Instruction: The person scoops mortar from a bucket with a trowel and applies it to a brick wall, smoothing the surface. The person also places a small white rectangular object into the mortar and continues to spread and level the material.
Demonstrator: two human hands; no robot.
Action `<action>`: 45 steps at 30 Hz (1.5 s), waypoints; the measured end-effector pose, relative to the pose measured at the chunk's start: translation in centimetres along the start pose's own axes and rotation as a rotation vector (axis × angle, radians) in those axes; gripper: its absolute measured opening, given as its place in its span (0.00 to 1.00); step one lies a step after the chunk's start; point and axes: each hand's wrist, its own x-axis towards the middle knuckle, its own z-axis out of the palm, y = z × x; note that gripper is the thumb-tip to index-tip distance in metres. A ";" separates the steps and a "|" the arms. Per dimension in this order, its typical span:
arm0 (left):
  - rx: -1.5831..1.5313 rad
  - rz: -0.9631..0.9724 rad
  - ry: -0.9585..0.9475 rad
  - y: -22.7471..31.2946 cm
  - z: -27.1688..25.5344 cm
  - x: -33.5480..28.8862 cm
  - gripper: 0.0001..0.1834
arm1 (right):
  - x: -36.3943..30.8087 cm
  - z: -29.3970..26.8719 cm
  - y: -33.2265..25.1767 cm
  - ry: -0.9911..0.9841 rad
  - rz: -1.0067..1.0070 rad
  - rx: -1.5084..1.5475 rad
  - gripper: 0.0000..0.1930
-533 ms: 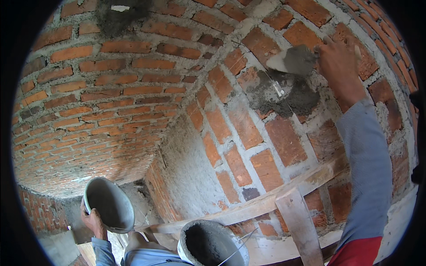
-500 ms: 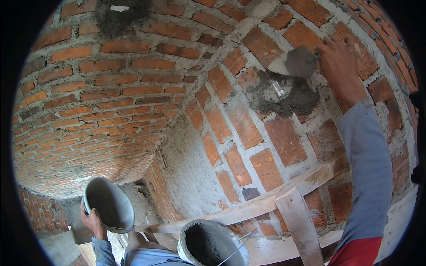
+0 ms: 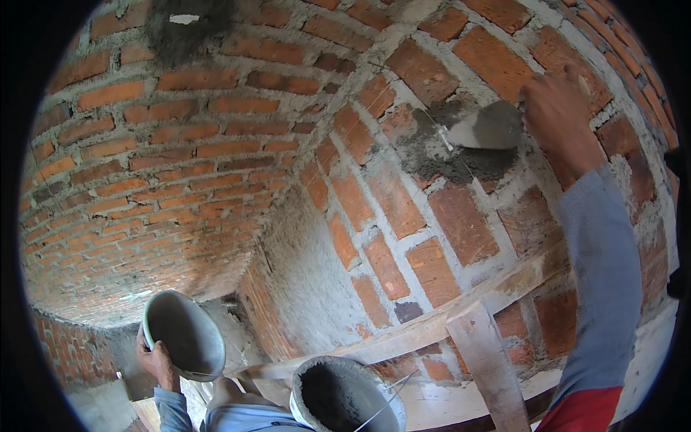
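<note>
My right hand (image 3: pixel 565 119) is closed round the handle of a trowel (image 3: pixel 491 128). The flat grey blade lies against a wet mortar patch (image 3: pixel 435 164) on the brick wall (image 3: pixel 469 227). A small pale piece (image 3: pixel 444 137) sits in this patch, at the blade's tip, with a thin string passing by it. Low on the left, my left hand (image 3: pixel 157 363) grips the rim of a grey bowl (image 3: pixel 186 335), tilted so that its inside shows. Whether mortar is in the bowl is hard to tell.
A bucket (image 3: pixel 296 389) with dark mortar inside and a wire handle stands at the bottom middle. Wooden planks (image 3: pixel 489 363) cross in front of the wall's lower part. Another brick wall (image 3: pixel 180 133) on the left bears a dark mortar patch (image 3: pixel 188 47) near the top.
The trowel blade has moved down over the mortar patch to the pale piece, spreading the mortar. My right hand has shifted slightly down and right. The bowl remains in my left hand.
</note>
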 end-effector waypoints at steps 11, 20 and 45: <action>0.043 -0.040 -0.014 1.8 0.9 -0.4 0.35 | -2.4 -3.6 -1.2 0.277 0.103 -0.082 0.12; -0.083 0.015 -0.152 5.7 2.9 -1.2 0.26 | -21.3 -12.7 -0.9 0.044 0.028 0.639 0.16; -0.603 0.181 -0.573 29.1 21.8 -6.7 0.08 | -49.7 -14.1 -21.5 -0.990 0.236 1.242 0.12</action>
